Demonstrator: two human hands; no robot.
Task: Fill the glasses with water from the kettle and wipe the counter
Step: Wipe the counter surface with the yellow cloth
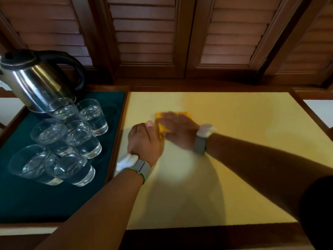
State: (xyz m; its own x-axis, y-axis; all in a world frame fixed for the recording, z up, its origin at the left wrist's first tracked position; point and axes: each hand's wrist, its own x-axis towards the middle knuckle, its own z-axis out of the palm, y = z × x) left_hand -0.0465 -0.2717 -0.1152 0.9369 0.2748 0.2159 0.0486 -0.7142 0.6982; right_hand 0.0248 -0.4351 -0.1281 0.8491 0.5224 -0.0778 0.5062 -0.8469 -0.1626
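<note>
A yellow cloth [162, 126] lies on the pale yellow counter [234, 159]. My right hand [177, 129] presses flat on the cloth, fingers spread and blurred. Just left of the cloth, my left hand [144, 141] rests on the counter with its fingers curled and nothing seen in them. To the left, several clear glasses [79, 138] holding water stand grouped on a dark green tray [27, 199]. A steel kettle [36, 82] with a black handle stands at the back of that tray.
Brown louvred shutters [144, 33] rise behind the counter. A wooden frame [118, 134] separates tray and counter. Dark wood edging [198, 237] runs along the counter's front. Both wrists wear grey bands with white devices.
</note>
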